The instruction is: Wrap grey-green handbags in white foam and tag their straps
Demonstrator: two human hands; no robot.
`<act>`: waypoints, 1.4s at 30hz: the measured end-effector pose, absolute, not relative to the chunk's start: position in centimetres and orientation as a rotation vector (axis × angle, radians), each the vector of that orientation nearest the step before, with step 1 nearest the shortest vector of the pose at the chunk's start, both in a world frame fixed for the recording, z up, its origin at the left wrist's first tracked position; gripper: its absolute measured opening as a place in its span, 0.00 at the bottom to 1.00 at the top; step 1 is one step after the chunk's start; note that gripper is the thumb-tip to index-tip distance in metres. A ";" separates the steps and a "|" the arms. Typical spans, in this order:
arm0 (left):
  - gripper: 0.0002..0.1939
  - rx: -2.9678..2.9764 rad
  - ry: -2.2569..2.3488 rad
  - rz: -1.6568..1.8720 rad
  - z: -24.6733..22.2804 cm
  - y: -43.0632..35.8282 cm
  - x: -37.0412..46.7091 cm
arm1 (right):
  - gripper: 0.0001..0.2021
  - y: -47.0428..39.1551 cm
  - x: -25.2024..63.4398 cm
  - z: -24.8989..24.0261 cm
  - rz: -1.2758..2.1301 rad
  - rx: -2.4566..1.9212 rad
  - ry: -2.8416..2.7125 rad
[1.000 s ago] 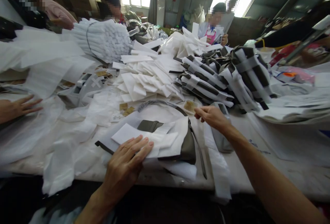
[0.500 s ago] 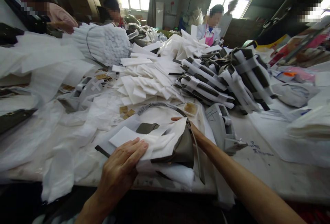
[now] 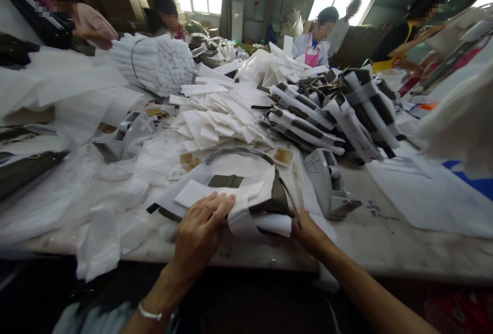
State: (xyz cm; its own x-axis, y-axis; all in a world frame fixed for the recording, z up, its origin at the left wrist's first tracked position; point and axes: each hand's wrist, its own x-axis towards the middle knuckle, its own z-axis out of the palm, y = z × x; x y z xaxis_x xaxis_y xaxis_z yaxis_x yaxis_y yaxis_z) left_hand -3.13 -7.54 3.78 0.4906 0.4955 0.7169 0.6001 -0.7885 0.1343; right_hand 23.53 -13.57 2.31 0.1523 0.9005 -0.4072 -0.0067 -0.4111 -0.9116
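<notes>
A bag (image 3: 280,196) lies on the table (image 3: 370,254) in front of the person. A foam sheet (image 3: 192,193) is on top of it, under the left hand (image 3: 204,226). The right hand (image 3: 306,231) is at the bag's right end. A tape holder (image 3: 323,182) sits to the right, and a small tub (image 3: 293,157) sits just behind the bag. Farther back is a pile of foam pieces (image 3: 221,121), with wrapped bags (image 3: 327,113) to its right and a bundle of rods (image 3: 157,62) behind it, to the left. Thin plastic (image 3: 73,198) lies left of the bag. Something blurry (image 3: 458,118) is far right; it is hard to tell what.
</notes>
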 end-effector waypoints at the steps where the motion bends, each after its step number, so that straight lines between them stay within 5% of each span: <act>1: 0.23 -2.579 -0.971 -1.172 3.6 -7.6 -2.7 | 0.18 -14.3 22.9 2.2 1.416 -1.587 -0.812; 13: 0.25 -2.595 -0.833 -0.791 0.6 -9.7 -1.0 | 0.27 -20.3 18.6 0.5 1.721 -1.416 -0.384; 20: 0.30 -2.624 -0.824 -0.676 0.7 -9.8 -1.0 | 0.25 -21.0 20.3 0.4 1.813 -1.590 -0.734; 25: 0.32 -2.639 -0.849 -0.640 0.6 -9.9 -0.9 | 0.14 -20.6 22.2 7.1 1.974 -1.852 -1.420; 29: 0.30 -2.629 -0.838 -0.606 0.8 -9.9 -1.0 | 0.15 -14.8 21.3 12.3 1.175 -1.765 -1.789; 32: 0.29 -2.604 -0.825 -0.617 0.8 -9.9 -1.0 | 0.11 -8.9 19.4 11.3 0.599 -1.668 -2.082; 42: 0.28 -2.570 -0.899 -0.685 0.4 -10.5 -0.4 | 0.22 -5.5 22.4 6.5 0.290 -1.964 -2.553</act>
